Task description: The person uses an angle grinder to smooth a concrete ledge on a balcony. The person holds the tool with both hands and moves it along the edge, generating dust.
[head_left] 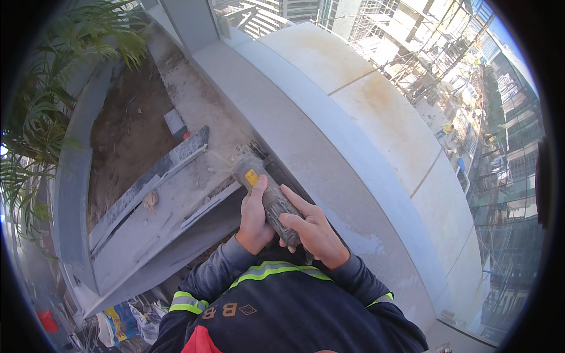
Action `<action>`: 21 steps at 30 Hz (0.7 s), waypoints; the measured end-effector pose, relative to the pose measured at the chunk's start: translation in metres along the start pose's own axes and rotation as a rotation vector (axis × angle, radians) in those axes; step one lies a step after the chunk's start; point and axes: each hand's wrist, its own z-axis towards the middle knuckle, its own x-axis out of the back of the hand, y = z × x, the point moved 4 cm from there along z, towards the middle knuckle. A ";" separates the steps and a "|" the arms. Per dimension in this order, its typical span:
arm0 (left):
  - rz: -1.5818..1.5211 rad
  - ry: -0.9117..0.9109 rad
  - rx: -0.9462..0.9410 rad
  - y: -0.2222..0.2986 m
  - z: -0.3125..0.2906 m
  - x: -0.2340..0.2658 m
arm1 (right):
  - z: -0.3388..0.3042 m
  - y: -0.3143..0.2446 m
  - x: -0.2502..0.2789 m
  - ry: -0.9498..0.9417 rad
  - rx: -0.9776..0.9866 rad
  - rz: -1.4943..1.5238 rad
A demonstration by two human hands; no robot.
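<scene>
A dusty grey power tool [266, 189], shaped like an angle grinder with a yellow label, points away from me at the inner edge of a curved grey ledge [329, 159]. My left hand [255, 216] wraps the tool's body from the left. My right hand [311, 228] holds its rear end from the right. The tool's head [247, 157] sits against a dark slot where the ledge meets a lower concrete surface [194, 170]. Both forearms wear dark sleeves with yellow reflective bands.
A planter bed of brown soil [126, 135] with green palm fronds [41, 106] lies to the left. A grey metal rail [150, 176] and a small block [175, 123] rest by it. Beyond the pale parapet [382, 112], scaffolding and buildings drop far below.
</scene>
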 end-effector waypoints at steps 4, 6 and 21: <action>-0.017 -0.005 0.025 0.002 0.001 -0.002 | 0.001 -0.008 -0.003 0.001 -0.010 -0.015; -0.017 -0.006 0.034 0.004 0.000 -0.002 | 0.002 -0.010 -0.004 0.001 -0.012 -0.026; -0.085 -0.015 0.058 0.012 -0.005 -0.013 | 0.000 -0.028 -0.010 -0.003 -0.054 -0.089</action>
